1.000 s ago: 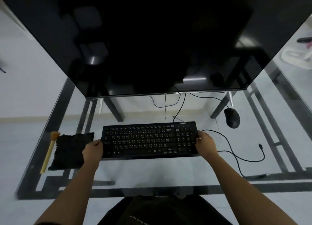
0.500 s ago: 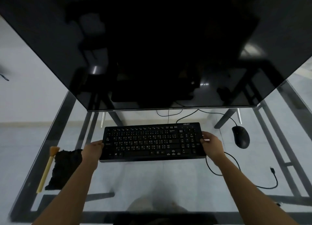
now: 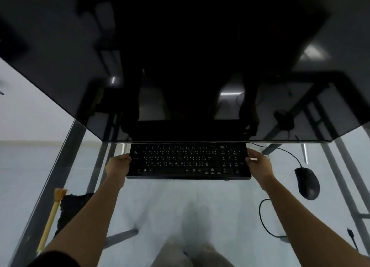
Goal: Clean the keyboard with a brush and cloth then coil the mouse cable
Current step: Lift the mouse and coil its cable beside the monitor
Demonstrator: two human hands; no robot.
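Moved: keyboard (image 3: 188, 161), carried from beside the cloth (image 3: 70, 208) to just under the monitor's (image 3: 180, 66) lower edge.

Near left, on the glass worktop (image 3: 160, 206): brush (image 3: 51, 216), long axis near-to-far, bristles at the far end; cloth just beside it. Both lie nearest the left hand (image 3: 118, 164).

Near right: mouse cable (image 3: 260, 212), loose; mouse (image 3: 307, 183) beyond it.

Farther: keyboard, long axis left-right; fingers of left hand and right hand (image 3: 258, 161) curled round its ends.

Writing: QWERTY legends; brand illegible.

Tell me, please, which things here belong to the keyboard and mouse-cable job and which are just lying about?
For the job: keyboard, gripped at its ends by left hand and right hand; brush; cloth; mouse; mouse cable.
Just lying about: monitor; glass desk.
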